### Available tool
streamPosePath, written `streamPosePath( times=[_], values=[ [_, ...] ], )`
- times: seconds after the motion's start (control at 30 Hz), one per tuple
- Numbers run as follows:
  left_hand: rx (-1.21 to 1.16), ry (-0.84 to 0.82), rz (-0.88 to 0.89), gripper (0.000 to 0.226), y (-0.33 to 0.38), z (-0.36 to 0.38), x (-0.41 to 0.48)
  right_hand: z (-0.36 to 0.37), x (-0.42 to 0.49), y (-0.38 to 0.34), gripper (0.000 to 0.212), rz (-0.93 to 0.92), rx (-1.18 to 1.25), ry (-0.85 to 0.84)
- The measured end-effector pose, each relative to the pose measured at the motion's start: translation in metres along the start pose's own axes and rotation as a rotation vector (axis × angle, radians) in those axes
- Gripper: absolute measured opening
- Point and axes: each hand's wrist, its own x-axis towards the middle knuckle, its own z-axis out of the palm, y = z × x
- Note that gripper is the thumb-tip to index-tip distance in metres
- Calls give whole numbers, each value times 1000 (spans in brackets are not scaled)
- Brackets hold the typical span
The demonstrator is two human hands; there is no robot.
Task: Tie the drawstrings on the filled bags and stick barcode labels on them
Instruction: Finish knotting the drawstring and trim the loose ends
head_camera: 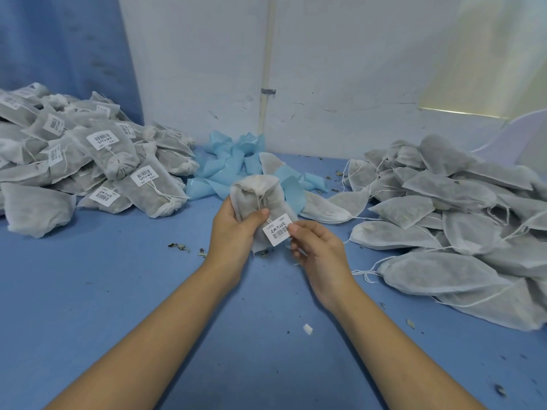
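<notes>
- We hold one filled bag (pixel 257 196) over the blue worktop (pixel 148 291), its gathered neck pointing away from us and its drawstring (pixel 261 200) running down the front.
- Our left hand (pixel 236 229) grips this bag from its left side, fingers curled behind it and thumb pressed on its front.
- Our right hand (pixel 318 247), just right of the bag's lower end, pinches the right edge of a white barcode label (pixel 277 229). The label lies against the bag's lower front, touching the left thumb.
- Well to the left of the bag sits a pile of labelled bags (pixel 88 161).
- To the right of the bag lies a heap of plain bags (pixel 458 220) with loose strings trailing.
- Just behind the bag, crumpled light-blue strips (pixel 233 164) are bunched against the wall.
- Nearer to us than the bag, leaf crumbs (pixel 179 247) and a small white scrap (pixel 307 329) lie on the worktop.
</notes>
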Motion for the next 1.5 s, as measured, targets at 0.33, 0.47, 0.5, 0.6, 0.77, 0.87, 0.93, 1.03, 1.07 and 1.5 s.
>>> streamPosePath(
  times=[0.33,0.47,0.5,0.6,0.77,0.87,0.93,1.03,1.07,1.5],
  values=[
    [124,-59,66,24,1,3,-4,-2,3,9,28,-166,-377,165],
    [168,-70,82,21,0,1,-3,-2,1,10,44,-208,-504,210],
    [184,-79,81,20,1,0,-2,-2,2,10,49,-227,-518,211],
    [201,-130,61,17,1,-2,-2,-5,2,7,48,-209,-501,83],
    [103,-204,-29,19,1,2,-7,-8,1,3,24,-111,-229,-19],
    [60,-278,-129,30,-2,3,-9,-7,3,1,31,-95,-18,17],
    [40,-302,-216,24,-6,2,-10,-6,3,-1,42,-92,77,23],
    [22,-300,-291,14,-9,0,-8,-7,5,-1,35,-73,138,2],
    [10,-299,-296,14,-8,-1,-7,-7,5,-1,30,-60,154,-9],
    [91,-243,-243,16,7,-10,3,-6,4,0,8,-4,119,39]
  ],
)
